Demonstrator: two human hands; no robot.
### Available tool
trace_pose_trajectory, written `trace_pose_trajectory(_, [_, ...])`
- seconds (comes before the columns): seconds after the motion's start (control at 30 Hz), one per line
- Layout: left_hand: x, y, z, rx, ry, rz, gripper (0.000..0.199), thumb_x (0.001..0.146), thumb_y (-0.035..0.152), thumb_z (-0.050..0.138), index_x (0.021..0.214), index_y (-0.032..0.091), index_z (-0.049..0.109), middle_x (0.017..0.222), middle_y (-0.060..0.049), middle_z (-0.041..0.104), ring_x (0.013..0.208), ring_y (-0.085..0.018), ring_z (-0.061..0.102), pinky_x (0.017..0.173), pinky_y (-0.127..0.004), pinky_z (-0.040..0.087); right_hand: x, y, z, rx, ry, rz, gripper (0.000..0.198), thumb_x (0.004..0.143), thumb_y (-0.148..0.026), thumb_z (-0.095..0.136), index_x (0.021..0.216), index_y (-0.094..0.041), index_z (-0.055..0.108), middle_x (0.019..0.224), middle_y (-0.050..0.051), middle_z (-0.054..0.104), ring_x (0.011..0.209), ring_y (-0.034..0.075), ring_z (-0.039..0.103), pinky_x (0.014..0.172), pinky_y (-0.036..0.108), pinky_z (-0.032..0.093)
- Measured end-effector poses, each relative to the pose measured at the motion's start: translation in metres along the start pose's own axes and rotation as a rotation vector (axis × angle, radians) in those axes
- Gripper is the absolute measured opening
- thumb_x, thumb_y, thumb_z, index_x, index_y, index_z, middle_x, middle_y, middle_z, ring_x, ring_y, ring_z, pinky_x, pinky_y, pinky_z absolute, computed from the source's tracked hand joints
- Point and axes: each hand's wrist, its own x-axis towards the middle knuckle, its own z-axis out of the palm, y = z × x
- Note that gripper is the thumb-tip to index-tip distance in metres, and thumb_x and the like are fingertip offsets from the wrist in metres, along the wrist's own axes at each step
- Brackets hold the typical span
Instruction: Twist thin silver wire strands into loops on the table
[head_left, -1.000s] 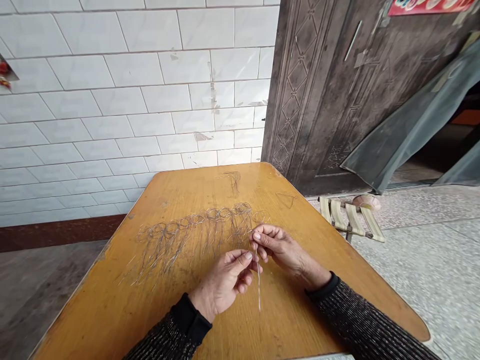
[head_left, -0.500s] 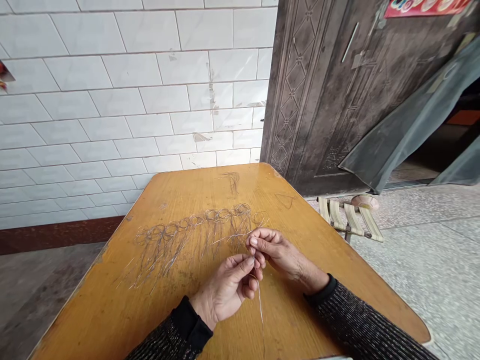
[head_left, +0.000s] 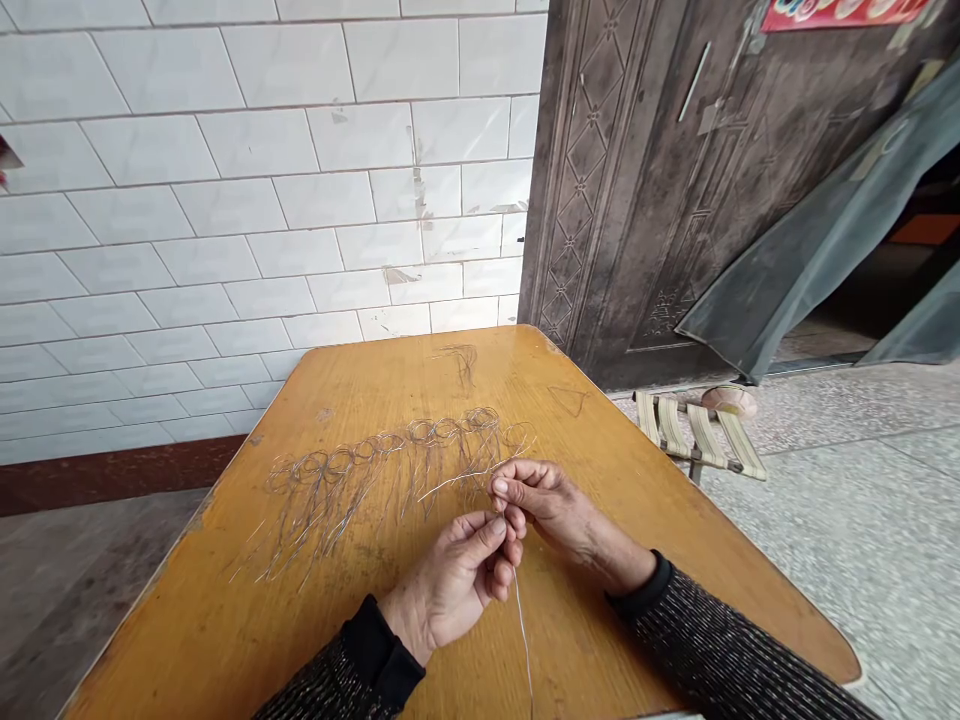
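Note:
Over the near middle of the table, my left hand pinches a thin silvery wire between thumb and forefinger. The wire hangs down from it toward the table's near edge. Just above and to the right, my right hand closes thumb and forefinger on the same wire, and a short length sticks out to the left of its fingertips. The two hands nearly touch, so the piece between them is mostly hidden. Beyond them lies a row of coiled wires with long loose tails spread toward me.
A smaller bunch of wires lies near the far end of the wooden table. White wall tiles rise behind it. To the right are a dark carved door, a grey curtain and a strapped folding stool.
Both hands keep their pinch and have barely moved. The wire end left of my right fingertips lies at a slightly different angle, and the view has shifted a little.

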Motion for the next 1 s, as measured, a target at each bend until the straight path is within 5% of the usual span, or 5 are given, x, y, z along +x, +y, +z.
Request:
trace_pose_trajectory(0.37, [-0.001, 0.001, 0.002, 0.04, 0.04, -0.019, 0.023, 0.072, 0.031, 0.067, 0.082, 0.013, 0.057, 0.059, 0.005, 0.049, 0.04, 0.0, 0.038, 0.038, -0.013, 0.025, -0.003, 0.001, 0.005, -0.044, 0.067, 0.01, 0.026, 0.072, -0.035, 0.065, 0.062, -0.012, 0.059, 0.04, -0.005, 0.053, 0.035, 0.004, 0.046, 0.039, 0.016, 0.036])
trace_pose_trajectory(0.63, [-0.004, 0.006, 0.002, 0.21, 0.014, 0.077, 0.028, 0.073, 0.038, 0.064, 0.081, 0.012, 0.057, 0.069, -0.001, 0.056, 0.046, -0.004, 0.048, 0.043, -0.016, 0.035, -0.003, -0.003, 0.007, -0.113, 0.115, -0.018, 0.029, 0.07, -0.04, 0.064, 0.061, -0.014, 0.056, 0.039, -0.005, 0.052, 0.031, 0.006, 0.046, 0.036, 0.018, 0.034])
trace_pose_trajectory(1.0, [0.0, 0.023, -0.012, 0.194, 0.262, 0.338, 0.024, 0.065, 0.029, 0.071, 0.075, 0.013, 0.056, 0.065, 0.0, 0.057, 0.05, -0.005, 0.047, 0.048, -0.017, 0.036, -0.008, -0.001, 0.004, -0.44, 0.019, 0.035, 0.044, 0.079, -0.054, 0.045, 0.066, -0.013, 0.056, 0.057, 0.0, 0.059, 0.031, 0.002, 0.041, 0.033, 0.017, 0.027])
